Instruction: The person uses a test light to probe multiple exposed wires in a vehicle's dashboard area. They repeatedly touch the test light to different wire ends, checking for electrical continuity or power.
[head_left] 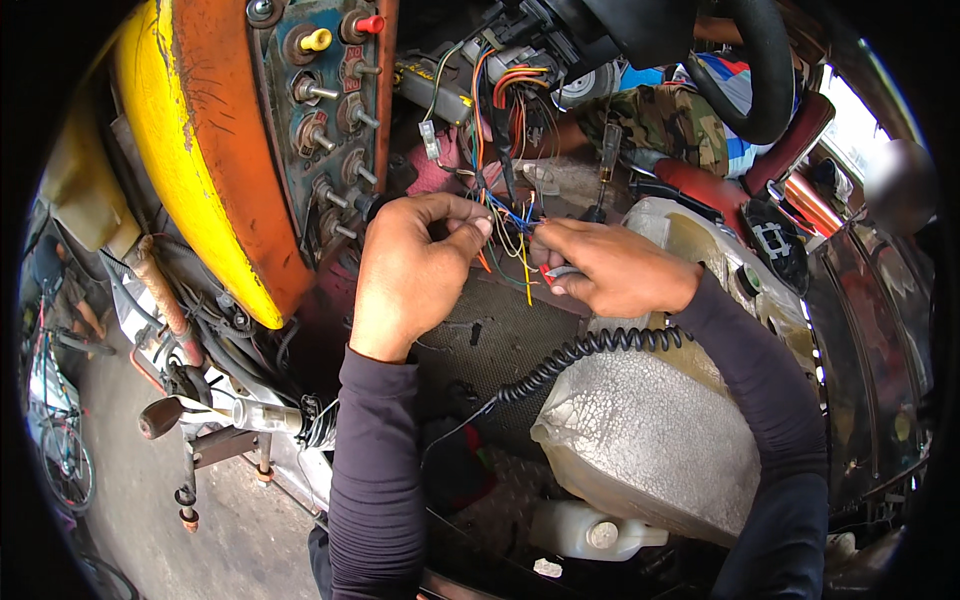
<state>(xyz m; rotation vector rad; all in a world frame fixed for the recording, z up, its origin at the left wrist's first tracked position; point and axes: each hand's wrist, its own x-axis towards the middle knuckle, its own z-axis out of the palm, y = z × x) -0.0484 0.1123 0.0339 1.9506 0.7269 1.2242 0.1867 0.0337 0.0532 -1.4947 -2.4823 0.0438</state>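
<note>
One wire bundle (514, 217); left fingers (466, 238) pinched on wires; right fingers (578, 244) around one red-grey object (562, 271)

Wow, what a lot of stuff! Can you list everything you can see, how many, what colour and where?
These I can make out:
Wires: too many to count, blue, yellow, orange and more, around the hands
Small thing: one, red and grey, in the right hand
Plug: one, white, above the left hand
Switches: several, mostly silver, upper left
Panel: one, orange and yellow, upper left
Steering wheel: one, black, upper right
Camouflage clothing: green and brown, upper right
Curly cord: one, black, below the right hand
Jug: one, whitish, bottom
Knob: one, brown, lower left
Bicycle: one, far left
Sleeves: two, dark, forearms
Left hand: one, bare, centre
Right hand: one, bare, centre
</note>
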